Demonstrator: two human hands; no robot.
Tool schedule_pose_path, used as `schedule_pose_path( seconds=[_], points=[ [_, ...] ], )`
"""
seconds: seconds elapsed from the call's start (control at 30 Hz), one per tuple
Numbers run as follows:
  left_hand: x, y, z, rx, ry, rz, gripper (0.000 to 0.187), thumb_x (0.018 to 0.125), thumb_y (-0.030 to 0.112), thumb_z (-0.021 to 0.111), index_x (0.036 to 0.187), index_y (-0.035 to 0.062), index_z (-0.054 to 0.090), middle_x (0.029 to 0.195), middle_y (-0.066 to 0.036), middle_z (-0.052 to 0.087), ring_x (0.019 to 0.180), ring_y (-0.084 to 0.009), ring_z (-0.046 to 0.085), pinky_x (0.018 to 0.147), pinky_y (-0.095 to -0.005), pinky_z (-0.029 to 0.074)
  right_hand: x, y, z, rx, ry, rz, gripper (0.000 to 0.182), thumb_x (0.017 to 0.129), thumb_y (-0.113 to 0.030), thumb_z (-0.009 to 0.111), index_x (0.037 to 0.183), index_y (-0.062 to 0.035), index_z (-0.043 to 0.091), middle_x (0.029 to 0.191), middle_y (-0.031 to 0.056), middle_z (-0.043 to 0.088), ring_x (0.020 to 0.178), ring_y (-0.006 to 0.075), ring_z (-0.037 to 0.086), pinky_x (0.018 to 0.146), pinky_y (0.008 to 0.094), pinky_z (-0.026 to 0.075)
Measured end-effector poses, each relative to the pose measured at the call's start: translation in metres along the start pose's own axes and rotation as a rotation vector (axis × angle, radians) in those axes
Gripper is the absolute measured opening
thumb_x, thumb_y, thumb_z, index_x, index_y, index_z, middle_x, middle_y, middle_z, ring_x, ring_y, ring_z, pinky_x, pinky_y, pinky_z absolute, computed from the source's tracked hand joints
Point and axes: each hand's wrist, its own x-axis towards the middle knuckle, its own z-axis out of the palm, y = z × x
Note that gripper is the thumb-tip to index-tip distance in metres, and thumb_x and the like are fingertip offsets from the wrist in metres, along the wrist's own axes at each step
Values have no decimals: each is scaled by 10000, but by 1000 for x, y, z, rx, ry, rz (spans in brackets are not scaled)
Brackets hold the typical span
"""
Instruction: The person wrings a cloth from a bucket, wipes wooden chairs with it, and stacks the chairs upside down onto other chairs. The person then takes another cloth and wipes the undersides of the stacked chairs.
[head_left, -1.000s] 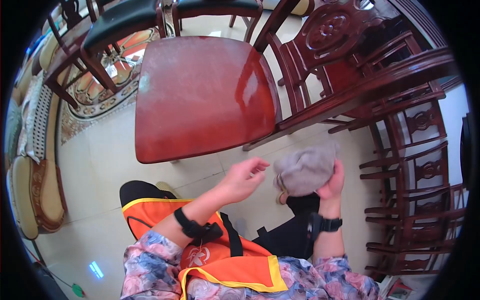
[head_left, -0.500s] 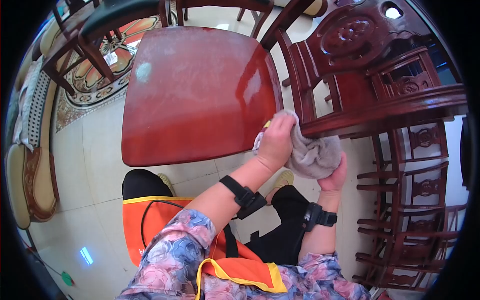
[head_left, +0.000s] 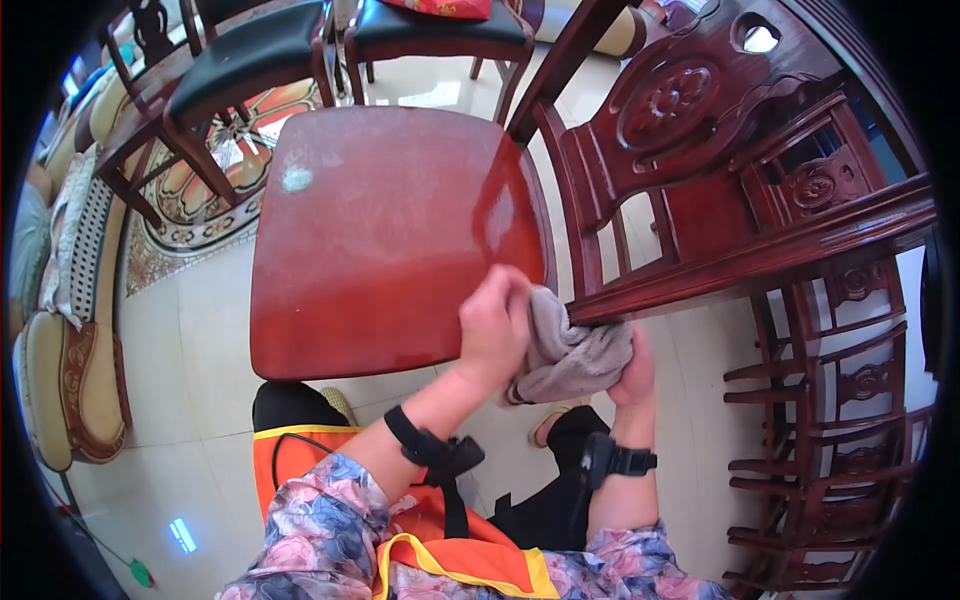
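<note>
A grey cloth (head_left: 572, 352) is bunched around the lower corner of the dark red chair's carved backrest (head_left: 680, 100). My right hand (head_left: 632, 370) grips the cloth from its right side. My left hand (head_left: 497, 318) is closed at the cloth's left edge, over the near right corner of the glossy chair seat (head_left: 390, 240); whatever its fingers pinch is too small or hidden to name. A pale smudge of light shows on the seat's upper left.
Several wooden chairs (head_left: 860, 380) stand stacked along the right. Chairs with dark green seats (head_left: 250, 60) are behind the seat. A carved sofa end (head_left: 75, 390) is at the left, beside a patterned floor inlay (head_left: 215, 185).
The view has shifted, so the chair sits lower in it. My left hand has moved left off the cloth's top, while my right hand keeps its hold at the right.
</note>
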Motion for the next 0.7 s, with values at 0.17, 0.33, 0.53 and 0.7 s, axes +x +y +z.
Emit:
schedule_pose_path(
  seconds=[0.17, 0.33, 0.53, 0.7],
  points=[
    [96, 11, 47, 25, -18, 362, 91, 769, 17, 592, 839, 34, 537, 745, -123, 592, 693, -246, 604, 643, -322, 474, -14, 4, 23, 167, 146, -1, 430, 920, -297, 330, 1197, 0, 473, 1187, 114, 538, 1115, 244, 496, 982, 369, 357],
    [105, -13, 67, 75, -155, 573, 151, 724, -14, 584, 864, 24, 544, 808, -134, 562, 783, -277, 576, 703, -349, 462, -24, 0, 29, 321, 234, 0, 440, 924, -295, 316, 1212, 5, 461, 1214, 133, 517, 1100, 255, 509, 960, 390, 380],
    [57, -30, 8, 142, -412, 177, 158, 725, 1, 584, 883, 12, 576, 821, -127, 501, 785, -316, 537, 707, -374, 460, -54, -5, 12, 94, -402, 65, 528, 674, -235, 669, 1126, -39, 478, 1166, 101, 514, 1107, 220, 488, 951, 334, 364],
    [90, -4, -25, 485, -195, 404, 146, 715, -4, 601, 854, 41, 610, 802, -122, 497, 785, -268, 530, 647, -346, 438, -60, -4, 26, 293, -336, -30, 553, 643, -209, 674, 1126, -27, 475, 1160, 105, 522, 1099, 234, 495, 948, 351, 371]
  ],
)
